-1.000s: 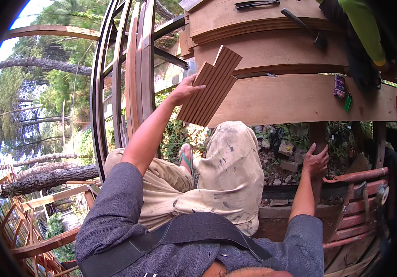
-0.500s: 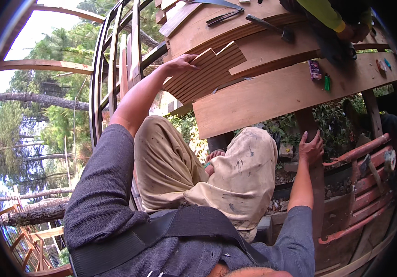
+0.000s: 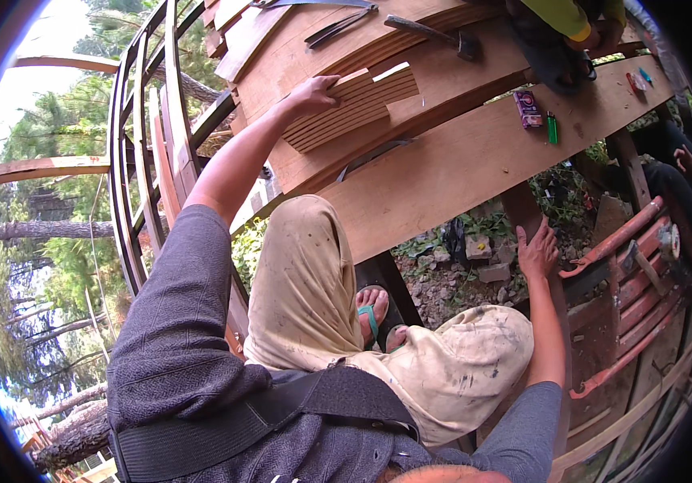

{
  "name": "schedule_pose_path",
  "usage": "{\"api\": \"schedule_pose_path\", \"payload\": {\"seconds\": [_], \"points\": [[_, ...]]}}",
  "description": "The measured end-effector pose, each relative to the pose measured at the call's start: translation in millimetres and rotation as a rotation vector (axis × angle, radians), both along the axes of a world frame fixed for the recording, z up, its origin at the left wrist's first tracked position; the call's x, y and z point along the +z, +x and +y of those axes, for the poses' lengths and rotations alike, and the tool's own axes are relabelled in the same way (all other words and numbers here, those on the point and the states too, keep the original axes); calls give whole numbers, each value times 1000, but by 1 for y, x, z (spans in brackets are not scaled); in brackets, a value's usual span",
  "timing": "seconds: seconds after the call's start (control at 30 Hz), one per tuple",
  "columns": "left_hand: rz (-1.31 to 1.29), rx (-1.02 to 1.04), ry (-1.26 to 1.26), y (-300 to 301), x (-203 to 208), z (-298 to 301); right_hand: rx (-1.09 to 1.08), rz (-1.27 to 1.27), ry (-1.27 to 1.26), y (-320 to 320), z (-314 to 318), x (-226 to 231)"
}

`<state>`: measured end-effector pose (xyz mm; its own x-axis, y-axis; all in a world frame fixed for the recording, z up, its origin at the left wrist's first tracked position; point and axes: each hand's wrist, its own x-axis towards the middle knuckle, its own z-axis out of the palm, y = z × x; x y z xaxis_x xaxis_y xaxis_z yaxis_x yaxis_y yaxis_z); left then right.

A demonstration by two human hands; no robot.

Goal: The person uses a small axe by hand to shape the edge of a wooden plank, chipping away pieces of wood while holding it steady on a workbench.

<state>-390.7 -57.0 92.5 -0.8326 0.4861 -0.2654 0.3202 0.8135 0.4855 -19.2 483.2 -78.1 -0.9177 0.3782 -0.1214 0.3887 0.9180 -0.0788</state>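
My left hand [image 3: 313,95] is closed on the upper left corner of a grooved wooden board [image 3: 354,110]. Parallel lines run along this board, and its far end has a stepped notch. It lies on top of wide brown planks [image 3: 273,92]. My right hand [image 3: 537,248] grips a dark wooden beam [image 3: 523,208] on the right, thumb on one side and fingers on the other; its palm is hidden. Between my arms are my knees in stained beige trousers [image 3: 297,274], with a foot in a green-strapped sandal [image 3: 373,315] below.
A hammer [image 3: 438,36] and a dark flat tool [image 3: 338,28] lie on the planks. The nearer plank [image 3: 426,193] carries a purple box [image 3: 527,109] and a green lighter [image 3: 553,129]. Another person's hands [image 3: 599,39] are at upper right. A red slatted chair [image 3: 636,298] stands at right.
The grooved board has moved from overhanging the planks' near edge to farther onto them, with my left hand still on it. My right knee has swung outward, exposing my foot. My right hand stays on the beam.
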Motion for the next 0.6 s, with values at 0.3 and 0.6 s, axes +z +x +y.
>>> {"api": "schedule_pose_path", "payload": {"seconds": [0.3, 0.6], "points": [[154, 52, -83, 38, 7, 2, 307, -687, -2, -198, -68, 167], [167, 61, -69, 34, 3, 10, -168, 43, -1267, -436, -207, 142]]}}
